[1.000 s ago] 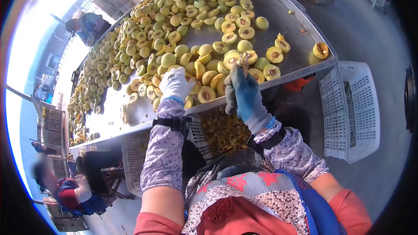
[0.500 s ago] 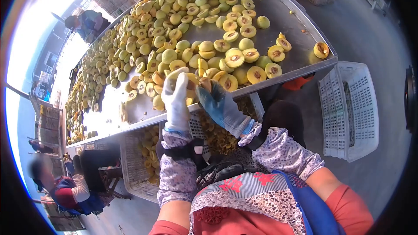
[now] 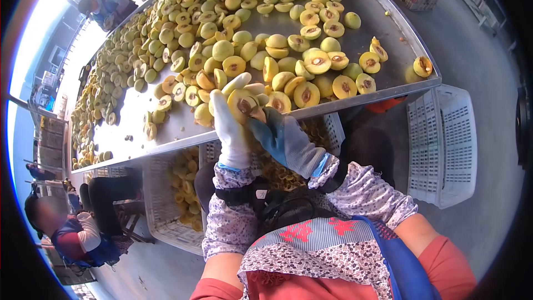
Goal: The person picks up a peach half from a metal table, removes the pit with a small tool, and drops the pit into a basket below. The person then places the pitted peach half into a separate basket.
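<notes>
My left hand (image 3: 231, 133), in a white glove, is closed around a yellow peach half (image 3: 242, 104), its cut face and brown centre turned up toward me. My right hand (image 3: 283, 140), in a blue-and-grey glove, is closed close against the right side of that half. A small brownish piece shows at its fingertips, but I cannot make out what it is. Both hands are over the near edge of a metal table (image 3: 383, 80). Many whole-looking and halved peaches (image 3: 223, 50) lie heaped on it just beyond my fingers.
Below the table edge, a white crate (image 3: 166, 211) holds peach pieces, and peelings or scraps (image 3: 277, 175) lie under my hands. Another white plastic crate (image 3: 444, 150) stands on the floor at right. A seated co-worker (image 3: 78, 233) is at left; another person (image 3: 108, 8) works across the table.
The peach half in my left hand now shows its cut face more fully. My hands stay close together, and the view has shifted slightly.
</notes>
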### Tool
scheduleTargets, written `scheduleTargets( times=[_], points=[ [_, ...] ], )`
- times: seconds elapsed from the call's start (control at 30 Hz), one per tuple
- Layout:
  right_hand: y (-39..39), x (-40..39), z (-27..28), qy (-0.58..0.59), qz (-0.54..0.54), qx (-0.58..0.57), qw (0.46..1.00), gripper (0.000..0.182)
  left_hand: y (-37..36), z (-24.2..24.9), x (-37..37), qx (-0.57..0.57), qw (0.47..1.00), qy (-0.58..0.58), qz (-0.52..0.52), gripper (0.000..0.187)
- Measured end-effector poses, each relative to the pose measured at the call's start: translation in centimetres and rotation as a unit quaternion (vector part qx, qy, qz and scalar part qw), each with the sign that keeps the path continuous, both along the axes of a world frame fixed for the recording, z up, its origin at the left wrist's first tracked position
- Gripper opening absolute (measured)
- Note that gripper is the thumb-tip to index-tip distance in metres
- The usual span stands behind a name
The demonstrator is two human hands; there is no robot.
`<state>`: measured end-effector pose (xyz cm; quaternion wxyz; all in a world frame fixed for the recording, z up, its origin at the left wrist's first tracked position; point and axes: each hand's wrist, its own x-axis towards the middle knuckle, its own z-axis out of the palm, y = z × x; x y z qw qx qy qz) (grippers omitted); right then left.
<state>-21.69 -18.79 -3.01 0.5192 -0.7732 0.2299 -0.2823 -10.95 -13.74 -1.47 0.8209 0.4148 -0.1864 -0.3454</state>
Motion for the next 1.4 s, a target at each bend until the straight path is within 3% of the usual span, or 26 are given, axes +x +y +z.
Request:
scheduleTargets(
  times=[0.2,0.33,0.4,0.43,0.47,0.5,0.53,0.57,0.6,0.67,0.7,0.77,0.8,0.9,0.97,1.03,1.1,1.17,1.23,1.3,1.33,1.37,1.4],
  points=[
    [-0.4,0.7,-2.3,0.061,0.028,-0.002,0.998,0.033,-0.1,0.1,-0.5,0.031,0.999,-0.017,0.009,0.061],
    [-0.5,0.6,-3.1,0.041,0.048,0.032,0.998,0.028,-0.6,0.2,-1.4,0.044,0.997,-0.052,0.047,0.055],
    [-0.6,0.3,-3.7,0.097,0.088,-0.095,0.987,0.027,-0.5,-0.5,-1.3,0.033,0.997,-0.046,0.060,0.054],
    [-0.6,0.0,-3.4,0.097,0.087,-0.094,0.987,0.027,-0.2,-1.5,-0.7,0.104,0.940,-0.299,0.125,0.050],
    [-0.7,-0.3,-2.8,0.118,0.102,-0.195,0.968,0.029,0.0,-2.1,-0.1,0.165,0.812,-0.531,0.180,0.047],
    [-0.7,-0.5,-2.4,0.138,0.116,-0.295,0.938,0.031,0.2,-2.0,0.1,0.165,0.811,-0.531,0.179,0.047],
    [-0.7,-0.5,-2.6,0.137,0.115,-0.295,0.939,0.031,0.3,-1.8,0.3,0.162,0.874,-0.440,0.126,0.045],
    [-0.5,-0.3,-3.1,0.112,0.112,-0.199,0.967,0.029,0.5,-1.7,0.4,0.156,0.924,-0.342,0.070,0.043],
    [-0.3,-0.2,-3.6,0.087,0.109,-0.101,0.985,0.027,0.5,-1.9,0.6,0.157,0.924,-0.342,0.069,0.043],
    [0.2,0.2,-4.5,0.067,0.102,-0.039,0.992,0.026,0.5,-2.3,0.9,0.091,0.987,-0.136,0.011,0.037],
    [0.3,0.4,-4.4,0.047,0.096,0.023,0.994,0.025,0.4,-1.9,0.5,0.092,0.986,-0.136,0.010,0.037],
    [0.4,0.3,-3.9,0.062,0.091,0.066,0.992,0.027,0.1,-0.6,-0.7,0.157,0.892,-0.412,0.097,0.043],
    [0.5,0.2,-3.5,0.077,0.087,0.109,0.987,0.029,0.1,-0.6,-0.7,0.156,0.892,-0.413,0.096,0.043],
    [0.8,0.0,-3.0,-0.005,0.071,0.145,0.987,0.032,0.0,-0.4,-0.5,0.162,0.911,-0.372,0.076,0.053],
    [0.3,0.3,-2.9,0.003,0.086,0.167,0.982,0.040,-0.2,0.2,-0.5,0.146,0.974,-0.172,0.014,0.051],
    [0.0,0.1,-1.8,0.011,0.101,0.188,0.977,0.049,-0.3,0.0,-0.3,0.098,0.989,-0.112,0.000,0.050],
    [0.4,-0.8,0.3,0.017,0.077,0.326,0.942,0.045,-0.3,0.1,-0.4,0.052,0.997,-0.051,-0.011,0.050],
    [0.6,-0.7,0.1,-0.012,0.066,0.301,0.951,0.043,-0.4,0.7,-0.8,0.047,0.992,-0.102,0.050,0.051],
    [0.4,-0.5,-0.9,-0.041,0.051,0.273,0.960,0.040,-0.5,0.4,-0.7,0.012,0.998,-0.054,0.026,0.051],
    [-0.3,-0.2,-2.4,-0.013,0.006,0.040,0.999,0.036,-0.6,0.0,-0.6,-0.031,0.989,-0.134,-0.045,0.047],
    [-0.6,0.0,-2.4,-0.013,0.005,0.041,0.999,0.036,-0.5,-0.1,-0.3,-0.031,0.990,-0.133,-0.046,0.047],
    [-1.0,0.3,-2.4,-0.091,-0.003,0.118,0.989,0.035,-0.2,-0.1,0.1,0.081,0.908,-0.409,0.042,0.045],
    [-1.3,0.5,-2.1,-0.169,-0.011,0.192,0.967,0.034,0.0,0.0,0.3,0.184,0.732,-0.643,0.126,0.043]
  ],
)
